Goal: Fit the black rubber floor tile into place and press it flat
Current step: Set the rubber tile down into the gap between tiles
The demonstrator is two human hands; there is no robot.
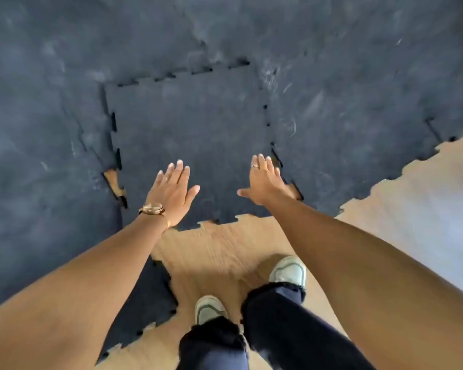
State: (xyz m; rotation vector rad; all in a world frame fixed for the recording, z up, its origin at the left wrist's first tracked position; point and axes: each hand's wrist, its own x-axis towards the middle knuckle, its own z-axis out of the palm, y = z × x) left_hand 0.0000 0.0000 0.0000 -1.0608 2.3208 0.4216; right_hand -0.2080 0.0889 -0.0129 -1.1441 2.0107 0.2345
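Observation:
The black rubber floor tile [190, 134] lies in a gap among other interlocking tiles, its toothed far and left edges not fully seated, with dark slits along the seams. A sliver of wooden floor shows at its near left corner. My left hand [171, 193] is flat with fingers spread over the tile's near part; a watch sits on that wrist. My right hand [263, 182], wearing a ring, is spread over the tile's near right edge. Neither hand holds anything; I cannot tell whether the palms touch the tile.
Laid black rubber tiles [345, 76] cover the floor to the left, far side and right. Bare wooden floor [219, 249] lies near me and to the right. My two feet in pale sneakers [289, 271] and dark trousers stand on the wood.

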